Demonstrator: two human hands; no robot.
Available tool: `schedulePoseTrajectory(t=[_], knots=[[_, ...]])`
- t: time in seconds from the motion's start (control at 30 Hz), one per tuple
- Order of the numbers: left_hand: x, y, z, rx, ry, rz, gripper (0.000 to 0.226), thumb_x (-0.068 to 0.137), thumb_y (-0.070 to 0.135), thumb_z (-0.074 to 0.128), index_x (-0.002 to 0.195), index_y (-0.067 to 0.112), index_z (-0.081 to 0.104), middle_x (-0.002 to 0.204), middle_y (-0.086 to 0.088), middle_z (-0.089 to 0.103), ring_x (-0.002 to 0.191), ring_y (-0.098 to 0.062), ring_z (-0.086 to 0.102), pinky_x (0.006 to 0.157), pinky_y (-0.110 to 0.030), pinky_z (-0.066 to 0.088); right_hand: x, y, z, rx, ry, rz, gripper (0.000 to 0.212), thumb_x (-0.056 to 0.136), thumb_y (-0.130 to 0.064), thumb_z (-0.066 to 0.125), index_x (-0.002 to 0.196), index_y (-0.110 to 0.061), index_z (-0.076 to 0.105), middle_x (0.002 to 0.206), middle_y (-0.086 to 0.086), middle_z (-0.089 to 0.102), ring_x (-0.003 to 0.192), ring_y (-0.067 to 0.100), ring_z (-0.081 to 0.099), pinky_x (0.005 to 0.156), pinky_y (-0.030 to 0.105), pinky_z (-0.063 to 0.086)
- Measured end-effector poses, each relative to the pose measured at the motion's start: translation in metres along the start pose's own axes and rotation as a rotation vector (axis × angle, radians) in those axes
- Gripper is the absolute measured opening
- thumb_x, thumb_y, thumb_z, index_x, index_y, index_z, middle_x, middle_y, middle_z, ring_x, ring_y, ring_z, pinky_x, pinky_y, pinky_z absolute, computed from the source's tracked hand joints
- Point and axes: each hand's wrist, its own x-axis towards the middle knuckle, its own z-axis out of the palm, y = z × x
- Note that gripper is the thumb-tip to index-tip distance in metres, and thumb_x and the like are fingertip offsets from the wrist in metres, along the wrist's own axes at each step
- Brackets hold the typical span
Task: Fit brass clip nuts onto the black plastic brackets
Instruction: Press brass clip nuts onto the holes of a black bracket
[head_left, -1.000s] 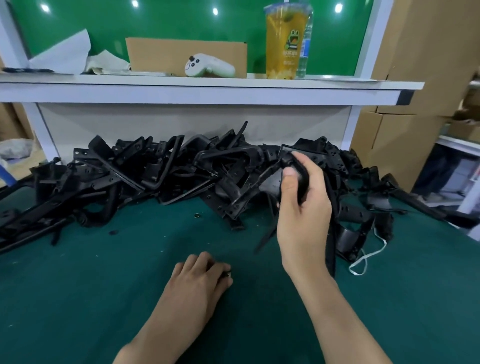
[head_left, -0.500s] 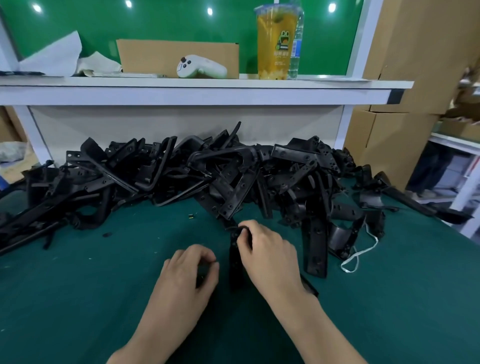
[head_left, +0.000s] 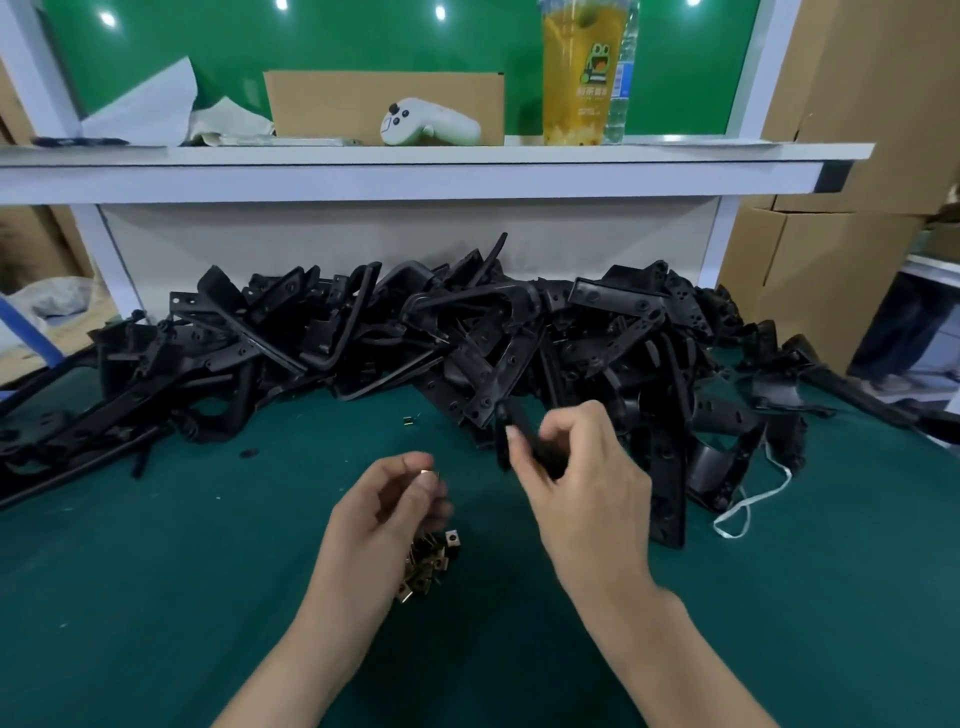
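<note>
My right hand (head_left: 582, 483) grips a black plastic bracket (head_left: 519, 431) just above the green mat, in front of the big heap of black brackets (head_left: 363, 343). My left hand (head_left: 395, 509) is raised beside it and pinches a brass clip nut (head_left: 427, 472) between thumb and fingertips. The nut and the held bracket are a short gap apart. A small pile of brass clip nuts (head_left: 428, 566) lies on the mat right under my left hand, partly hidden by it.
One stray brass nut (head_left: 409, 422) lies near the heap's front edge. A white cord (head_left: 748, 504) trails at the heap's right. The white shelf (head_left: 415, 161) behind carries a drink cup (head_left: 576, 73), a game controller (head_left: 428, 124) and cardboard. Cardboard boxes (head_left: 831, 208) stand at right.
My right hand pulled a bracket from the heap down toward me and now holds it lifted. My left hand rose off the mat with a brass nut, uncovering the nut pile.
</note>
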Motion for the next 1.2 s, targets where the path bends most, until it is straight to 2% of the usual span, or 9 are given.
schedulePoseTrajectory(t=[0.1,0.2,0.27,0.33,0.43,0.6,0.77,0.93,1.2], knots=[[0.000,-0.001,0.003,-0.306,-0.061,-0.153,0.021,0.096,0.006,0.055,0.115,0.003,0.065,0.090,-0.009,0.074,0.087,-0.024,0.074,0.074,-0.027,0.060,-0.009,-0.001,0.003,-0.005,-0.073,-0.097,0.038,0.076,-0.009,0.080,0.080,-0.016,0.044,0.096,-0.002,0.058,0.056,0.012,0.049,0.050,0.019,0.029],[0.000,0.000,0.003,-0.395,-0.104,-0.213,0.029,0.091,0.010,0.060,0.117,-0.001,0.064,0.091,-0.013,0.072,0.088,-0.026,0.074,0.074,-0.029,0.060,-0.017,-0.007,0.009,0.102,-0.212,0.050,0.038,0.086,-0.019,0.071,0.086,-0.026,0.033,0.113,-0.009,0.061,0.061,0.011,0.057,0.051,0.025,0.038],[-0.001,0.000,0.002,-0.351,-0.101,-0.190,0.027,0.092,0.010,0.061,0.118,0.004,0.065,0.090,-0.012,0.073,0.087,-0.025,0.074,0.075,-0.029,0.061,-0.021,-0.009,0.011,0.204,-0.310,0.161,0.023,0.092,-0.034,0.057,0.095,-0.033,0.035,0.102,-0.016,0.062,0.074,0.010,0.060,0.058,0.026,0.041],[-0.002,0.000,0.002,-0.222,-0.082,-0.116,0.023,0.097,0.007,0.058,0.118,0.010,0.067,0.089,-0.010,0.074,0.087,-0.025,0.074,0.078,-0.029,0.061,-0.023,-0.008,0.012,0.249,-0.367,0.187,0.029,0.091,-0.035,0.057,0.112,-0.036,0.037,0.098,-0.019,0.061,0.089,0.006,0.059,0.064,0.022,0.041],[-0.004,0.001,0.003,-0.013,-0.047,0.028,0.021,0.098,0.008,0.059,0.112,0.018,0.071,0.090,-0.006,0.076,0.088,-0.022,0.075,0.081,-0.027,0.060,-0.024,-0.003,0.013,0.214,-0.484,0.103,0.062,0.089,-0.022,0.067,0.137,-0.038,0.031,0.129,-0.017,0.050,0.103,0.006,0.057,0.077,0.019,0.042],[-0.007,0.005,0.003,0.099,-0.020,0.111,0.030,0.099,0.009,0.059,0.114,0.031,0.072,0.093,0.004,0.078,0.090,-0.010,0.074,0.081,-0.011,0.052,-0.029,0.003,0.017,0.096,-0.620,0.010,0.067,0.086,-0.017,0.071,0.139,-0.038,0.037,0.150,-0.008,0.024,0.117,0.021,0.053,0.090,0.025,0.043],[-0.007,0.007,0.001,0.112,-0.004,0.140,0.030,0.098,0.009,0.059,0.113,0.032,0.072,0.094,0.005,0.078,0.091,-0.010,0.074,0.082,-0.013,0.053,-0.031,0.001,0.020,0.184,-0.626,0.116,0.061,0.085,-0.043,0.070,0.130,-0.046,0.029,0.149,-0.008,0.026,0.108,0.029,0.061,0.086,0.039,0.054],[-0.005,0.008,0.001,-0.056,0.016,0.093,0.022,0.093,0.024,0.059,0.101,0.024,0.080,0.092,-0.006,0.078,0.088,-0.019,0.075,0.078,-0.019,0.057,-0.032,0.001,0.021,0.263,-0.617,0.198,0.076,0.073,-0.066,0.066,0.135,-0.046,0.026,0.137,-0.012,0.032,0.111,0.023,0.056,0.089,0.036,0.052],[-0.001,0.012,-0.002,-0.449,0.082,-0.176,0.026,0.093,0.024,0.062,0.088,0.005,0.080,0.085,-0.011,0.073,0.068,-0.014,0.068,0.063,-0.023,0.058,-0.032,0.004,0.019,0.311,-0.635,0.215,0.080,0.074,-0.070,0.062,0.139,-0.050,0.022,0.135,-0.019,0.029,0.117,0.019,0.051,0.097,0.038,0.049]])
